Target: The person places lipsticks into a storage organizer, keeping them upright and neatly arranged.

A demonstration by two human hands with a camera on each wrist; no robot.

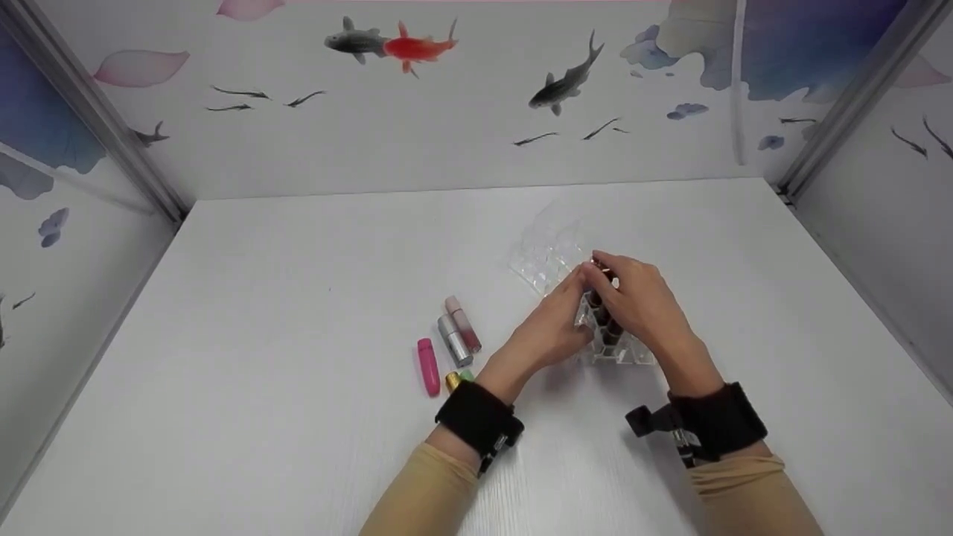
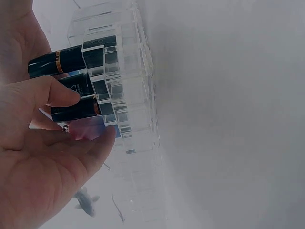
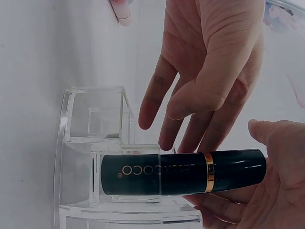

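Observation:
A clear stepped lipstick organizer [image 1: 633, 356] stands on the table, with several black lipsticks [image 3: 186, 171] with gold bands upright in its slots. My left hand [image 1: 551, 327] rests along its left side, fingers fairly straight. In the left wrist view, the thumb of this left hand [image 2: 52, 157] lies against a black lipstick [image 2: 76, 109]. My right hand [image 1: 648, 305] reaches over the organizer from the right, thumb and index finger close together round the top of a lipstick tube. A pinkish tube [image 2: 88, 129] shows among the fingers, mostly hidden; its shiny end faces up.
Left of the organizer lie a bright pink tube [image 1: 428, 367], a silver tube [image 1: 455, 340] and a pink lip gloss [image 1: 463, 324]. A gold-capped item [image 1: 453, 381] is partly covered by the left wrist. Clear plastic pieces [image 1: 547, 249] spread behind the hands. Printed panels [image 1: 447, 134] enclose the table.

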